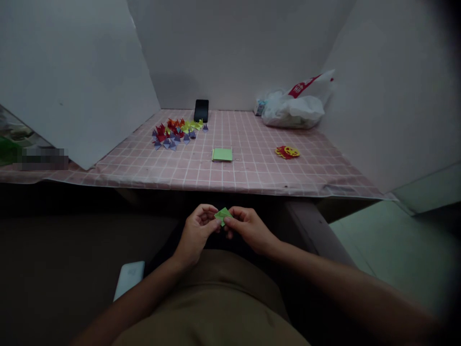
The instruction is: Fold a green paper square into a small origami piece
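Note:
Above my lap, just in front of the table's edge, I hold a small green folded paper (pixel 223 215) between both hands. My left hand (pixel 199 229) pinches its left side with thumb and fingers. On its right side, my right hand (pixel 250 227) presses with the thumb on top and the fingers curled behind. Some fingertips are hidden by the paper. Farther off on the table lies a stack of square paper (pixel 222 154) with a green sheet on top. Several small folded paper figures (pixel 173 136) in red, orange, yellow and purple stand grouped at the back left.
A pink checked cloth (pixel 252 175) covers the table. A black phone (pixel 201 111) leans at the back, and a white plastic bag (pixel 297 108) lies back right. Red and yellow cut-out pieces (pixel 287 152) sit at right. Pale panels (pixel 234 53) enclose the table. A white device (pixel 129 278) lies beside my left forearm.

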`<state>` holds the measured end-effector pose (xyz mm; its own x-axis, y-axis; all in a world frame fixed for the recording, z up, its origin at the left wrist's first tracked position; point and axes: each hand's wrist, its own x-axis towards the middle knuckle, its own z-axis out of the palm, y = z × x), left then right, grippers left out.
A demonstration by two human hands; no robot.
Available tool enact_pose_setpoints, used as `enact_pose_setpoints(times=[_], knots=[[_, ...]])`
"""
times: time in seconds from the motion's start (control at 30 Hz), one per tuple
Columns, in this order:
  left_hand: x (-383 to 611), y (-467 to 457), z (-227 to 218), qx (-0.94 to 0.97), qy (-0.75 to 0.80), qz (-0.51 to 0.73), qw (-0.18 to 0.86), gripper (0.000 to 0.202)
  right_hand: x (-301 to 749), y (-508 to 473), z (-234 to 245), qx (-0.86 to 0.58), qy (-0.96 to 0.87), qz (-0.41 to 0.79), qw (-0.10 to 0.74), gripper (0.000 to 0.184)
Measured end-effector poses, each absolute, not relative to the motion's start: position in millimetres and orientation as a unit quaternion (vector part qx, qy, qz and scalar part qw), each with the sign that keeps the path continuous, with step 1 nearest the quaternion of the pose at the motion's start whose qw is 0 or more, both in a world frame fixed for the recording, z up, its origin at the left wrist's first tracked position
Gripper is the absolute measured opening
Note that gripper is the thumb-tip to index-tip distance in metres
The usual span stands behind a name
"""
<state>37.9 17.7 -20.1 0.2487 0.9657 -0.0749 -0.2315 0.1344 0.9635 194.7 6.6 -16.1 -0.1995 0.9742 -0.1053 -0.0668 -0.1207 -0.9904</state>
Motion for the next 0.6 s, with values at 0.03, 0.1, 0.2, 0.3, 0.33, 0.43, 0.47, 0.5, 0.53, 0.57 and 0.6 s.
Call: enact_pose_setpoints(times=[0.03, 0.1, 0.2, 0.3, 0.33, 0.43, 0.47, 0.5, 0.53, 0.57, 0.6], knots=[[36.2, 18.4, -20.0, 0.474, 0.396, 0.461, 0.637, 0.022, 195.5, 6.9, -15.7, -0.460, -0.497, 0.594, 0.434, 0.021], [33.1, 20.1, -19.3, 0.490, 0.399, 0.457, 0.626, 0.022, 196.9, 7.5, -15.2, -0.468, -0.495, 0.595, 0.426, 0.022], [30.2, 22.3, -17.5, 0.510, 0.399, 0.445, 0.618, 0.020, 198.0, 8.1, -15.1, -0.470, -0.496, 0.601, 0.415, 0.023], [29.3, 23.5, -15.3, 0.522, 0.404, 0.418, 0.625, 0.015, 198.1, 7.8, -14.8, -0.467, -0.492, 0.609, 0.411, 0.023], [29.3, 23.6, -14.7, 0.521, 0.409, 0.412, 0.626, 0.014, 198.1, 7.6, -14.5, -0.467, -0.487, 0.612, 0.412, 0.023], [28.9, 24.1, -14.6, 0.521, 0.424, 0.406, 0.620, 0.013, 198.2, 6.9, -13.8, -0.464, -0.476, 0.624, 0.411, 0.023], [28.7, 24.3, -15.3, 0.521, 0.426, 0.409, 0.617, 0.013, 198.3, 6.8, -13.7, -0.460, -0.476, 0.627, 0.411, 0.022], [28.5, 24.5, -16.3, 0.518, 0.429, 0.412, 0.614, 0.014, 198.5, 6.8, -13.7, -0.455, -0.478, 0.626, 0.416, 0.019], [28.2, 24.8, -17.5, 0.513, 0.431, 0.417, 0.613, 0.014, 198.8, 7.0, -13.8, -0.450, -0.482, 0.619, 0.426, 0.017], [28.0, 25.0, -18.9, 0.506, 0.434, 0.421, 0.614, 0.014, 199.2, 7.2, -13.9, -0.446, -0.490, 0.607, 0.438, 0.018], [27.9, 25.1, -20.3, 0.498, 0.436, 0.425, 0.618, 0.015, 199.6, 7.6, -14.0, -0.442, -0.500, 0.593, 0.450, 0.023]])
